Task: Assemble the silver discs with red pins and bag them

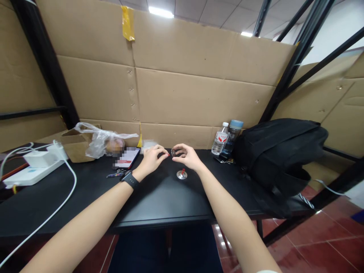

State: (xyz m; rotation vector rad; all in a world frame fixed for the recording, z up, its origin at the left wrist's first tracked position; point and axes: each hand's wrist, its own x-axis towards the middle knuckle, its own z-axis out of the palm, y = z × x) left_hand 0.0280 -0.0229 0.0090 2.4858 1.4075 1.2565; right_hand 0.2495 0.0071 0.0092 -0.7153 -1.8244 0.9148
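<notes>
My right hand [186, 156] hovers above the black table [159, 197] with its fingers curled round a small clear glassy object [174, 152]. My left hand [153, 157], with a black watch on its wrist, reaches toward the same object, its red-nailed fingertips close to it; whether it touches is unclear. On the table just below the right hand lies a small round metal piece [181, 174] with a red bit on top.
A phone [126, 158] and keys lie left of my hands, beside a plastic bag [104, 142] and cardboard box. A white power strip [31, 172] with cable sits far left. Two bottles [220, 139] and a black backpack [280, 151] stand right. A cardboard wall backs the table.
</notes>
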